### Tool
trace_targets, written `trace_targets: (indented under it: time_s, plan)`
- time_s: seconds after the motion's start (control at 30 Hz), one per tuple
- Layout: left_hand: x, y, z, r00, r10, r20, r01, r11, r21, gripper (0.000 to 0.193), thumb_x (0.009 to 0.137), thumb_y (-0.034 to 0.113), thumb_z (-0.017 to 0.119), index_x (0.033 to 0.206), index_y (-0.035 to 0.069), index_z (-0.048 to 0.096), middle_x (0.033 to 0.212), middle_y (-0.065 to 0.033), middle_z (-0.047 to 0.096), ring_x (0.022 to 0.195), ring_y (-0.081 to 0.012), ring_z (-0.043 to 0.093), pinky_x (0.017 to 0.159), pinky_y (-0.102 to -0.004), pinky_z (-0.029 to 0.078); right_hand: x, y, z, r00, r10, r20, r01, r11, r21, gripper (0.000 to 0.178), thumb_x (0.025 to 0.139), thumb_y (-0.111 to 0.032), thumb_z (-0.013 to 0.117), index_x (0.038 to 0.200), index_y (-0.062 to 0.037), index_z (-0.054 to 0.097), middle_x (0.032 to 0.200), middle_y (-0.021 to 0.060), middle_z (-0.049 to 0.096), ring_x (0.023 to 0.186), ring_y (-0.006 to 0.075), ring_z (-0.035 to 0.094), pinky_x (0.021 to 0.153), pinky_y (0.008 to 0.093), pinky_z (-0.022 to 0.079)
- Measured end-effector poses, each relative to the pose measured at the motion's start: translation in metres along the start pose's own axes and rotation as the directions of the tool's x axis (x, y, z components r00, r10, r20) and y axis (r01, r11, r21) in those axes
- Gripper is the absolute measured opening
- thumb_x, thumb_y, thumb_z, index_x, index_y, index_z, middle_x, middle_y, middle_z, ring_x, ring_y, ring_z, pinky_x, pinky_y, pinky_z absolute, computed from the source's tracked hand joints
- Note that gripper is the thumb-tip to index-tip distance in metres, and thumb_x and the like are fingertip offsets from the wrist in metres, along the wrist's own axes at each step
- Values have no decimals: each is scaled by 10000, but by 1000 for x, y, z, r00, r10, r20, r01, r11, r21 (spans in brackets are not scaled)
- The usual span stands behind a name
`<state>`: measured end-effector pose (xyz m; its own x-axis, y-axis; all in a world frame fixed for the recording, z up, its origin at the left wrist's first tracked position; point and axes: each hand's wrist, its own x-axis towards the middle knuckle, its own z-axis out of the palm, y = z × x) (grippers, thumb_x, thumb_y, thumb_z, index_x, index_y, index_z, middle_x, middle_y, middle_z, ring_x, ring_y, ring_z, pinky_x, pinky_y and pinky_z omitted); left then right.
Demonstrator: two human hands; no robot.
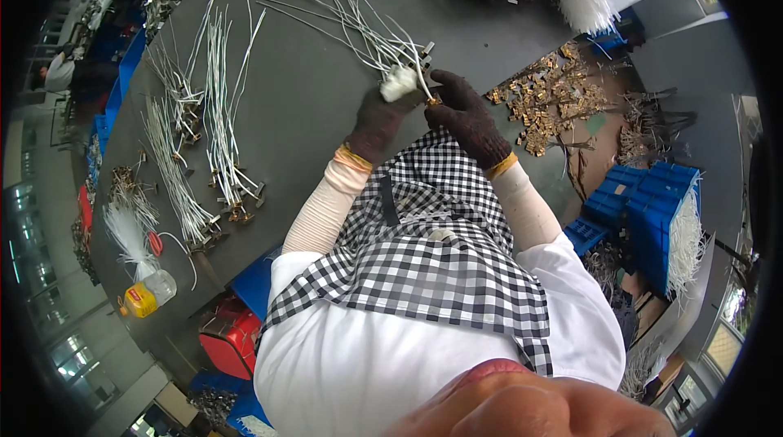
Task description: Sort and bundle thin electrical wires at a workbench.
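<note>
Pinching a white cable (423,81) near its brass end, our right hand (466,116) sits at twelve o'clock; our blurred left hand (379,121) meets a white wad (399,84), its grip unclear to us. From there, brass connectors (545,94) lie at three, a yellow-labelled bottle (151,293), lettering too small, at eight.

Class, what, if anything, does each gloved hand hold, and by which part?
The right hand holds a white wire by its near end, at the brass-coloured piece. The left hand, at a white wad, is too blurred to tell.
</note>
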<state>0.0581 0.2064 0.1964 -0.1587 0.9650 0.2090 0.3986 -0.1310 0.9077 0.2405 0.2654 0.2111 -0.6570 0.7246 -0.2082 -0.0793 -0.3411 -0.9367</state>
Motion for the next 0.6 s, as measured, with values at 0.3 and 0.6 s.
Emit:
trace_targets:
  time_s: [0.3,0.6]
  plan:
    - [24,-18,-38,948,319,0,-295,875,383,445,826,47,706,1266,55,637,1115,-173,699,1015,-328,688,856,-395,556,11,9,4,999,-25,31,29,988,-154,370,867,-15,679,1222,-1,578,1029,70,641,840,125,611,749,288,550]
    - [49,-17,-25,885,-449,-122,271,712,-648,175,894,145,723,1024,29,700,874,-64,715,738,-139,674,686,-286,544,40,15,3,997,74,-27,-78,978,-191,299,886,-78,702,1153,11,601,931,71,646,771,133,607,700,282,530]
